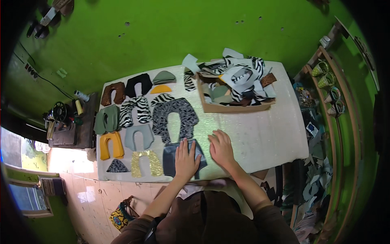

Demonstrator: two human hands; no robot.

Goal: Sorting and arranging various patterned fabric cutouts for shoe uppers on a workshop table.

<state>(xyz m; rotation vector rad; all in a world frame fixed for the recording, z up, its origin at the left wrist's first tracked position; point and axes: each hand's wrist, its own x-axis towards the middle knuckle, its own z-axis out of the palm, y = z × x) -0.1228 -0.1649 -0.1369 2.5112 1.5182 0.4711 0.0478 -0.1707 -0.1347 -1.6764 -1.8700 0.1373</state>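
My left hand [186, 158] lies flat, fingers stretched out, on a dark blue-grey cut piece [168, 156] at the table's near edge. To its right, my right hand [221, 148] rests over the white table [264, 138] with fingers apart and nothing in them. Just beyond the left hand is a large grey-and-black patterned U-shaped piece [162, 116]. More U-shaped pieces lie in rows to the left: brown [109, 94], black [134, 88], zebra-striped [143, 110], green [100, 120], mustard yellow [105, 146], pale grey-blue [131, 138] and glittery gold [136, 164].
A cardboard box [235, 107] heaped with zebra-striped and white scraps stands at the table's back. Green half-rounds [164, 77] and a grey patterned triangle [118, 166] lie among the pieces. At left is a sewing machine [61, 114]; at right, a wooden rack [335, 154] holds shoes.
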